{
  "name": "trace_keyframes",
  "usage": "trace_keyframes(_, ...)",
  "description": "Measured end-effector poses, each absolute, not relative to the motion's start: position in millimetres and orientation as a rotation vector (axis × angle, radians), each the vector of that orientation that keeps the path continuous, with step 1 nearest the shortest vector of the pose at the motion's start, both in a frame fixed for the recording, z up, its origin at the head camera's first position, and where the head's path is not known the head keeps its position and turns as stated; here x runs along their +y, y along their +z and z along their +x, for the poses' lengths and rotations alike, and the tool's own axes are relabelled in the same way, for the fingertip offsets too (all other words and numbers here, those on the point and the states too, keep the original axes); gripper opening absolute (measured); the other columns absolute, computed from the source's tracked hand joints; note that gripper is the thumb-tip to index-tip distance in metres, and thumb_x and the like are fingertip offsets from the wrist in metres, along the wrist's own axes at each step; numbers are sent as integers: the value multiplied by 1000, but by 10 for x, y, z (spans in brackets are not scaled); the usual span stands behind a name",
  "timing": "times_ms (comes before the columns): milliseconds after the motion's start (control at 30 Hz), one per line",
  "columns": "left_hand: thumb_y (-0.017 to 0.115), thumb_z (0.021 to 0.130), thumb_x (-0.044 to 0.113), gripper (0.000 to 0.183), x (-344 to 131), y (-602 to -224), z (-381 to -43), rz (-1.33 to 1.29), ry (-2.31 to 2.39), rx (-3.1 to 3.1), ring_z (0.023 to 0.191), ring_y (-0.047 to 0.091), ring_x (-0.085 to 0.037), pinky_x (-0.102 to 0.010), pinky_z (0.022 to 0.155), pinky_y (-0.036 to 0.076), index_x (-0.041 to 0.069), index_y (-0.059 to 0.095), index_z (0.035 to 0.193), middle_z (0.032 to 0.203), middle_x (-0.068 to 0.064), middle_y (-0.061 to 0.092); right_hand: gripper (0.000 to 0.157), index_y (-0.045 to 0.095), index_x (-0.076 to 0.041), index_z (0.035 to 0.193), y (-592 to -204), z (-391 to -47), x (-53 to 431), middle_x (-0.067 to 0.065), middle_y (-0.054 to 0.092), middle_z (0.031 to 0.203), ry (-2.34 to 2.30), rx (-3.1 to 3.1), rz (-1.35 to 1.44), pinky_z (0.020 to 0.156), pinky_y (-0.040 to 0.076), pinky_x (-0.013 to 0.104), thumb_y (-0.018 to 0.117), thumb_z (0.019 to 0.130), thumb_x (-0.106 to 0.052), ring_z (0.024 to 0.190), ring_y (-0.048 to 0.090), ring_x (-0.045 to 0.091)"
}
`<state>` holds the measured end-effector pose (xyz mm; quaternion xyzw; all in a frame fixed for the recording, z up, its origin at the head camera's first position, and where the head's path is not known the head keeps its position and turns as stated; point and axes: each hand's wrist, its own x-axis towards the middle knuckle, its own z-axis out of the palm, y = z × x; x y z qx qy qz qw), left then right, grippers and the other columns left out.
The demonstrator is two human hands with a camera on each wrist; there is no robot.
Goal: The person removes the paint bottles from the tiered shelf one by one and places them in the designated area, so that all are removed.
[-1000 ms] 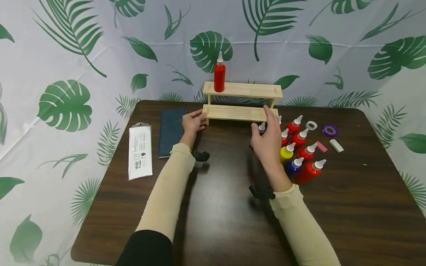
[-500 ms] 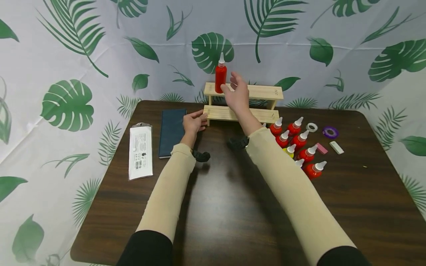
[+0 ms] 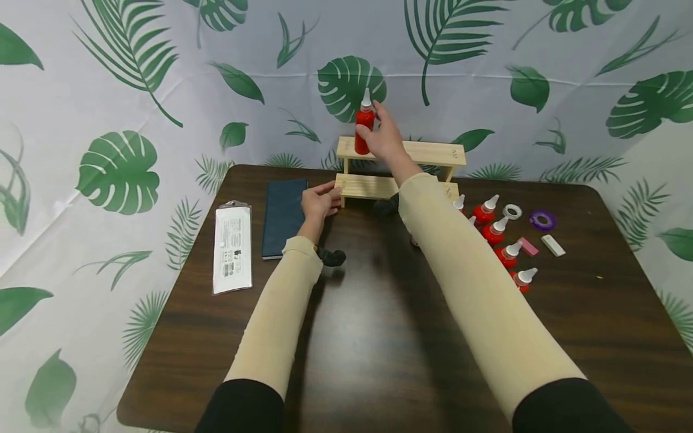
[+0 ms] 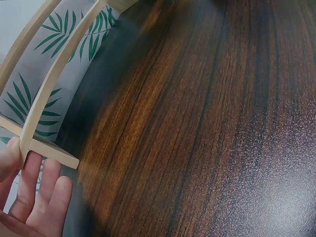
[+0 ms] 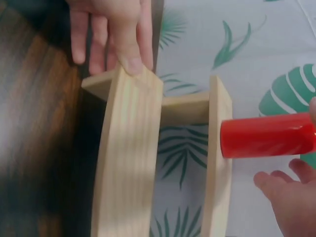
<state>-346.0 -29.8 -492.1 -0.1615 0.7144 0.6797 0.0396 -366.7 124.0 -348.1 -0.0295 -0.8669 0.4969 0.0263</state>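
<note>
On the upper tier of a small two-tier wooden shelf stands an upright red squeeze bottle with a white nozzle. My right hand is at its upper part, thumb across the front and index finger at the far side. In the right wrist view the other fingers stand apart from the bottle, whose base meets the board. My left hand pinches the left end of the lower tier. Its thumb lies on top and its fingers sit below, as the left wrist view shows at the shelf's end.
Right of the shelf stand several red bottles, partly hidden by the right sleeve. Beyond them lie white tape, purple tape, a pink block and a white block. A dark blue book and a white package lie left.
My right hand has moved from beside the bottles on the right up and left to the red bottle on the upper tier. My left hand stays on the shelf end.
</note>
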Motion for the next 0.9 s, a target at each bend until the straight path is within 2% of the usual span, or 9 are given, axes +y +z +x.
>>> trace_keyframes(200,76,83,22,28,-284,-4928,-3468,-509,2078,2202,72,72,-17,-31,59,59,21,74,111,94,-9,74,50,38,-21,143,-3531,-3649,1183,3,45,143,1460,-2566,-166,106,39,35,56,97,-26,130,43,21)
trace_keyframes(333,76,83,23,29,-280,-4926,-3468,-493,2076,2197,73,72,-17,-31,60,59,21,74,113,93,-9,74,44,40,-18,138,-3613,-3632,1149,5,49,137,1473,-2458,-175,103,42,34,57,97,-20,123,50,19)
trace_keyframes(533,77,83,23,29,-289,-4955,-3451,-508,2084,2180,72,72,-16,-31,60,59,22,74,112,90,-9,74,44,39,-19,140,-3741,-3528,1111,5,49,137,1540,-2365,-150,101,46,35,55,98,-20,120,52,18)
trace_keyframes(700,77,83,24,30,-295,-4953,-3450,-506,2093,2169,73,72,-17,-31,60,59,21,74,112,90,-10,74,46,41,-19,141,-3786,-3259,1090,6,50,139,1596,-2309,-127,101,46,37,56,98,-22,121,54,20)
trace_keyframes(900,76,84,24,30,-296,-4900,-3438,-480,2090,2169,76,72,-19,-32,63,59,20,73,113,92,-10,74,47,45,-17,142,-3907,-2731,1178,6,53,137,1575,-2273,-12,100,47,39,59,97,-21,119,55,23)
